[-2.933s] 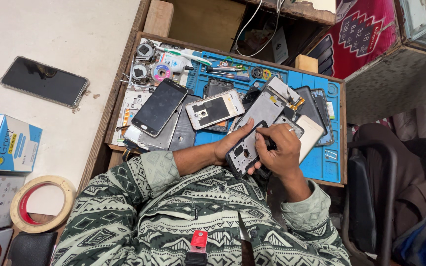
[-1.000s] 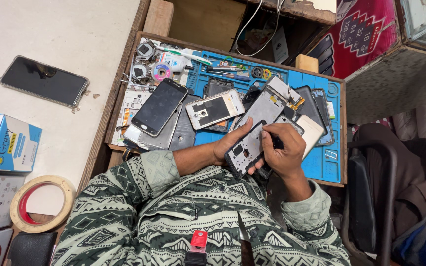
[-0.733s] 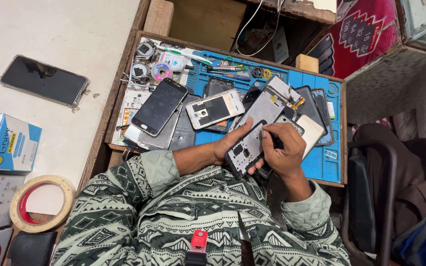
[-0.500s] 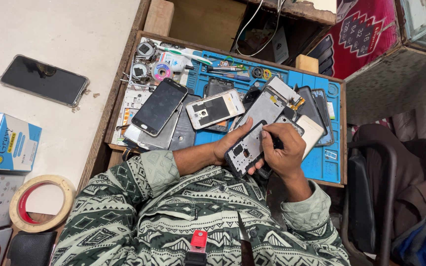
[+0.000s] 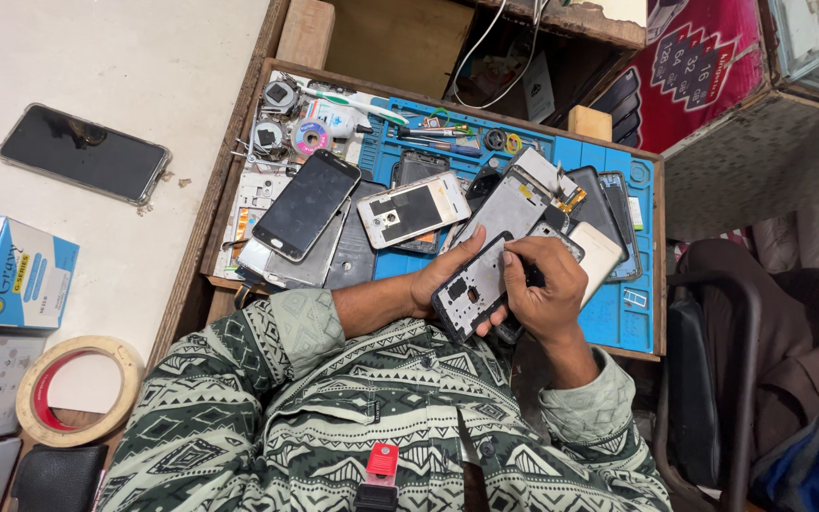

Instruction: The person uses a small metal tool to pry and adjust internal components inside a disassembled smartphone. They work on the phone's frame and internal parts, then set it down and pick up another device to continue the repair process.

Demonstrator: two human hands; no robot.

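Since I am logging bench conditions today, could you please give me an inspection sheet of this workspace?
Surface: blue rubber work mat in a wooden tray, crowded.
Job's things: opened dark phone frame held in left hand; right hand presses a thin dark tool, mostly hidden, onto it.
Clutter: black-screen phone, white phone back cover, grey phone chassis, solder spools.
Fingers: both hands closed on their items.
Cables: white wires hanging above the tray.
Surroundings: black phone on white counter, blue carton, beige tape roll, black chair.
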